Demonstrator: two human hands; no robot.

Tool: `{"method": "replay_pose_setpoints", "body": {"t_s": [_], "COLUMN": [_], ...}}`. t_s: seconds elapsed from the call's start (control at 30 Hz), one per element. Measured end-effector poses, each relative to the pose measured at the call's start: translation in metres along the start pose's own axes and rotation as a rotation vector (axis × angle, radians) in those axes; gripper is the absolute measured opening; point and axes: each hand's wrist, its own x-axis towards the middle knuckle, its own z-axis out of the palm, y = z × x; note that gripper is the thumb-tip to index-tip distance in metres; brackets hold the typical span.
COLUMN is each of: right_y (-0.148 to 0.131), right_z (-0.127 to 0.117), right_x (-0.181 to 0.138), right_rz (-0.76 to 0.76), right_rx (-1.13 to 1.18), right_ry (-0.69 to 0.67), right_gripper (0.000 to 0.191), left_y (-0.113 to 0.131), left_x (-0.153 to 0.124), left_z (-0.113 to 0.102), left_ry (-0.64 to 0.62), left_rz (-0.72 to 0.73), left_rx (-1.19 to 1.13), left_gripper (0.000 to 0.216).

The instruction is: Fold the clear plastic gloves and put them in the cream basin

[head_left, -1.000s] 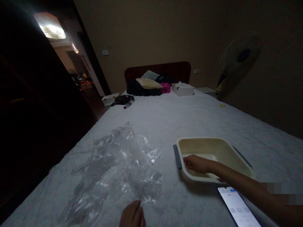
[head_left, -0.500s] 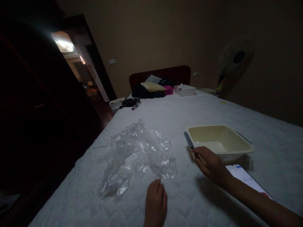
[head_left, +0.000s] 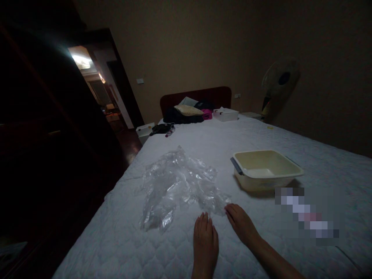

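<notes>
A crumpled clear plastic bag [head_left: 180,182] lies spread out on the white quilted bed. At its near right corner, my right hand [head_left: 241,224] has its fingertips closed on the edge of the plastic. My left hand [head_left: 205,240] rests flat on the bed just below the bag's near edge, fingers stretched out and holding nothing. Beyond my right hand stands a cream plastic basin [head_left: 266,182] with grey handles. The phone [head_left: 305,215] to the right of my right hand is blurred out by blocks.
Dark clothes [head_left: 171,115], a pale cushion [head_left: 188,111] and a pink roll [head_left: 207,114] lie by the headboard [head_left: 200,95]. Near them is a white box [head_left: 226,114]. A standing fan [head_left: 280,79] is at the right wall. The bed's left edge drops to a dark floor.
My right hand has let go of the basin's handle and moved down and left to the bag's corner. The basin now stands free. My left hand stays flat near the bag.
</notes>
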Motion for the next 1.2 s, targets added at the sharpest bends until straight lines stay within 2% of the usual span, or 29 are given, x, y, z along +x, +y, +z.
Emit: {"method": "replay_pose_setpoints", "body": {"t_s": [0.17,0.23,0.37,0.47,0.57,0.63,0.7,0.77,0.9,0.97,1.03,1.13,1.2], "right_y": [-0.009,-0.012,-0.022,-0.033,-0.043,-0.049,-0.053,-0.058,-0.067,-0.072,-0.076,-0.082,-0.085], "right_z": [-0.019,-0.034,-0.078,-0.111,-0.13,-0.136,-0.137,-0.135,-0.126,-0.122,-0.119,-0.117,-0.114], "right_x": [0.008,0.027,0.079,0.106,0.11,0.102,0.091,0.077,0.051,0.04,0.031,0.023,0.021], "right_rz": [0.18,0.255,0.305,0.436,0.563,0.654,0.704,0.697,0.628,0.651,0.7,0.705,0.66], "right_rx": [0.182,0.224,0.301,0.459,0.713,0.83,0.864,0.859,0.865,0.875,0.879,0.876,0.888], "right_ry": [0.078,0.169,0.327,0.372,0.297,0.225,0.15,0.051,-0.144,-0.186,-0.179,-0.154,-0.193], "right_gripper": [0.021,0.023,0.025,0.027,0.027,0.029,0.033,0.031,0.031,0.032,0.032,0.032,0.032], "left_y": [0.0,0.0,-0.001,-0.002,0.0,0.004,0.009,0.014,0.016,0.015,0.013,0.016,0.021], "left_x": [0.003,0.003,0.003,0.002,0.005,0.011,0.017,0.023,0.025,0.023,0.022,0.02,0.019], "left_z": [-0.001,-0.001,0.001,0.001,-0.007,-0.018,-0.032,-0.049,-0.075,-0.083,-0.089,-0.092,-0.09], "left_ry": [-0.02,-0.013,-0.012,-0.006,0.032,0.057,0.079,0.169,0.255,0.261,0.194,-0.02,-0.15], "left_rz": [-0.063,-0.078,-0.108,-0.156,-0.266,-0.392,-0.525,-0.606,-0.446,-0.364,-0.319,-0.299,-0.325], "left_rx": [-0.035,-0.046,-0.092,-0.178,-0.345,-0.507,-0.684,-0.756,-0.737,-0.779,-0.803,-0.885,-1.0], "left_gripper": [0.033,0.032,0.031,0.031,0.028,0.025,0.022,0.022,0.027,0.033,0.042,0.057,0.067]}}
